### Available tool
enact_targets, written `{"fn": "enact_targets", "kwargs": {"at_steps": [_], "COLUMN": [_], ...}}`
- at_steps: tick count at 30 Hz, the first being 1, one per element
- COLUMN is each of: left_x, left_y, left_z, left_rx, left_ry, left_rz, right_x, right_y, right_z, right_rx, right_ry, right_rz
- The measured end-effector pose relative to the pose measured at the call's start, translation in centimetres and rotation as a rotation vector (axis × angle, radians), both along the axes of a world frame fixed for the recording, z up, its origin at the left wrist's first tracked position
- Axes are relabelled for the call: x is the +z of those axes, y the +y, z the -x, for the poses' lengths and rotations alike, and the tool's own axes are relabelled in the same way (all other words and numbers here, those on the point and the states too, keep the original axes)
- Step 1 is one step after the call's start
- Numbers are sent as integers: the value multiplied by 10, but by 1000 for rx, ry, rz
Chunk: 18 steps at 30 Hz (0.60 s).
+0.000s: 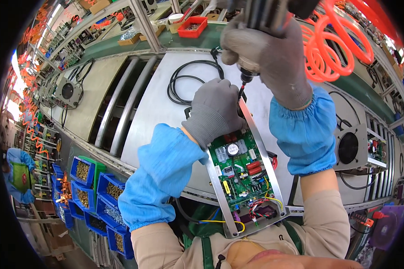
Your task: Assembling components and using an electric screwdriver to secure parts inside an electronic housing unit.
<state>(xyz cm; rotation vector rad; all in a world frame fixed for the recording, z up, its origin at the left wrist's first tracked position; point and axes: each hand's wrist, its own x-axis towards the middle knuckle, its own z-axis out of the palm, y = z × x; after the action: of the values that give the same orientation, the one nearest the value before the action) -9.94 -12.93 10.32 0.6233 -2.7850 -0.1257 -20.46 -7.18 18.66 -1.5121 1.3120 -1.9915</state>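
In my gloved right hand (274,58) is a power screwdriver (247,74), tilted, its tip down at the far right corner of an open metal chassis (265,152). My gloved left hand (217,105) grips the chassis's far end; its fingertips are partly hidden, close to the driver tip. Inside the chassis lies a green circuit board (235,168) with red, white and yellow components. Loose coloured wires (258,208) gather at the end nearest my body. Whether a screw sits under the tip is too small to tell.
A black power cable (169,87) lies coiled beyond my left hand. Red coiled air hose (323,45) hangs at upper right. Metal rollers (132,103) and blue screw bins (83,172) are to the left. Fan units stand left and right (349,148). A red tray (193,28) sits at the back.
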Motion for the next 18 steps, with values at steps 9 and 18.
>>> {"fn": "enact_targets", "kwargs": {"at_steps": [9, 18], "left_x": [-9, 1], "left_y": [-3, 2], "left_z": [-1, 1], "left_rx": [-24, 3], "left_ry": [83, 3], "left_rz": [-43, -13], "right_x": [21, -11], "right_y": [3, 5], "right_z": [-22, 12], "right_rx": [22, 23], "right_ry": [-93, -130], "right_rz": [-117, 118]}}
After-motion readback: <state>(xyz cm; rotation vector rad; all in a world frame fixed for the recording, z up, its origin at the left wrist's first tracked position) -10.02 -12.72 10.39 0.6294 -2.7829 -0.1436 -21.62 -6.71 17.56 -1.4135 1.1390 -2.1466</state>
